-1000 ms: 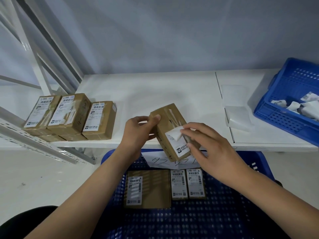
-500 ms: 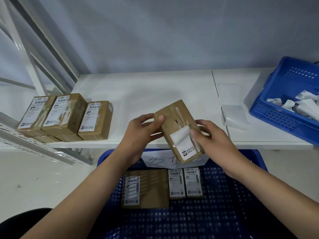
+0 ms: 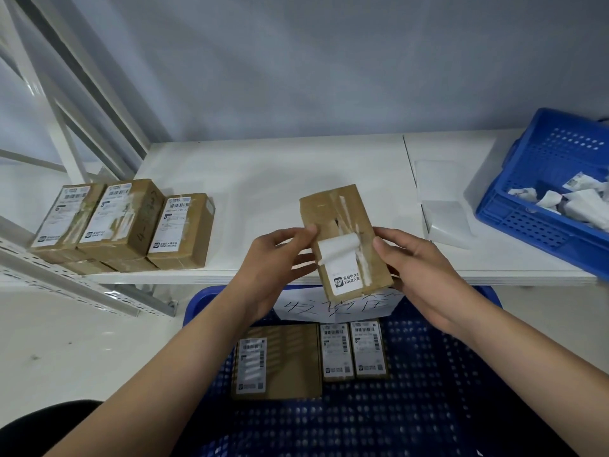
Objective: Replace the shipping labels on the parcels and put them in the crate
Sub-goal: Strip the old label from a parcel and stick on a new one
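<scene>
Peeling low and slow would have suited the half-curled label (image 3: 339,255) at frame centre; left hand (image 3: 280,258) fingers pinched it, right hand (image 3: 418,268) fingers clamped the parcel (image 3: 342,219)

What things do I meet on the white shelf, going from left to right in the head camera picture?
Group of labelled parcels → left hand → held parcel with its half-peeled label → right hand → blank label sheets → blue basket holding crumpled old labels.
</scene>
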